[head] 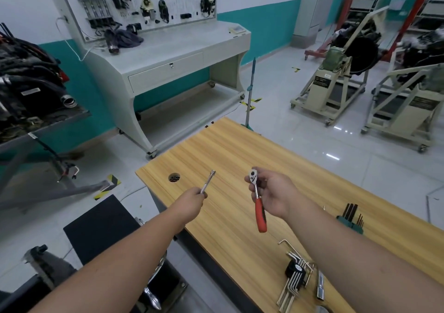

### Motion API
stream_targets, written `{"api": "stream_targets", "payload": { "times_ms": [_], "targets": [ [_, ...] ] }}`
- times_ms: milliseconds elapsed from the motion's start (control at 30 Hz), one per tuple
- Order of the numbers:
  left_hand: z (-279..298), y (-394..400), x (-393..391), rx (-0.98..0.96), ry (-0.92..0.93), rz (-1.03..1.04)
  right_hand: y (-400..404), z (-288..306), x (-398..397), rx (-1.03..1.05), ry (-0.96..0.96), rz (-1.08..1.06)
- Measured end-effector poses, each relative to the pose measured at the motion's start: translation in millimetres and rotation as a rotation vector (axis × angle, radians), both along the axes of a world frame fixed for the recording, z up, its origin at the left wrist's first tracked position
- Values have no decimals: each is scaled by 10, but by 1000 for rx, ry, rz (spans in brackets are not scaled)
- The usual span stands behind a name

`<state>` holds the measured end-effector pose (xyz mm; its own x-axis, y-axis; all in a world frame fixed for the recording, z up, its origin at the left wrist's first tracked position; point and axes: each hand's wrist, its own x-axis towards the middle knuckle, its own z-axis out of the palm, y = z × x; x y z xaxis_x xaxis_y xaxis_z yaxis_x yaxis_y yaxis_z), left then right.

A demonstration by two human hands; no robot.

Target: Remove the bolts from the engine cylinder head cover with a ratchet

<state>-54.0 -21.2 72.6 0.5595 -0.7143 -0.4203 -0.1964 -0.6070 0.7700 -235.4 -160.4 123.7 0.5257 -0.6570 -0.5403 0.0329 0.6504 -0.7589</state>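
Head view takes in a workshop with white-and-teal walls and a glossy pale tiled floor [300, 149]. Largest in it are a grey training bench with a component display board [153, 55] against the far wall, cream wheeled engine stands [336, 91] to the right, and a dark engine on a metal stand [28, 77] at the left edge, probably the one whose cylinder head cover carries the bolts, though neither cover nor bolts can be made out. Nearer is a light wood-grain table [240, 159] with a round cable hole; on its near right part lie a set of metal hex keys in a black holder [294, 276] and a green rack of dark bits [350, 219].

Both arms reach out over the table. The right hand [274, 195] is curled round the neck of a small ratchet with a red handle and chrome head [258, 202], head up and handle hanging down. The left hand [192, 203] pinches the near end of a slim chrome extension bar [208, 181], its socket end pointing up and away. The two pieces are apart, held facing one another, seemingly so that the bar can be fitted to the ratchet's drive before any bolt is touched.
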Motion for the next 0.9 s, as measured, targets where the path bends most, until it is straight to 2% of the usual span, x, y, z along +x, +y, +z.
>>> {"api": "stream_targets", "payload": {
  "times_ms": [133, 267, 467, 700, 900],
  "targets": [
    [-188, -237, -176, 1, 162, 40, 20, -514, 4, 98, 50, -167],
    [-516, -385, -315, 43, 144, 29, 63, -1047, -9, 32, 263, -267],
    [-997, -647, -437, 130, -34, -8, -40, -1733, 95, -178, 594, -155],
    [-1435, -926, -430, 201, -153, -69, -178, -2213, 305, -260, 774, -130],
    [-1639, -956, -424, 203, -222, -129, -217, -2346, 251, -352, 909, 1]
  ]
}}
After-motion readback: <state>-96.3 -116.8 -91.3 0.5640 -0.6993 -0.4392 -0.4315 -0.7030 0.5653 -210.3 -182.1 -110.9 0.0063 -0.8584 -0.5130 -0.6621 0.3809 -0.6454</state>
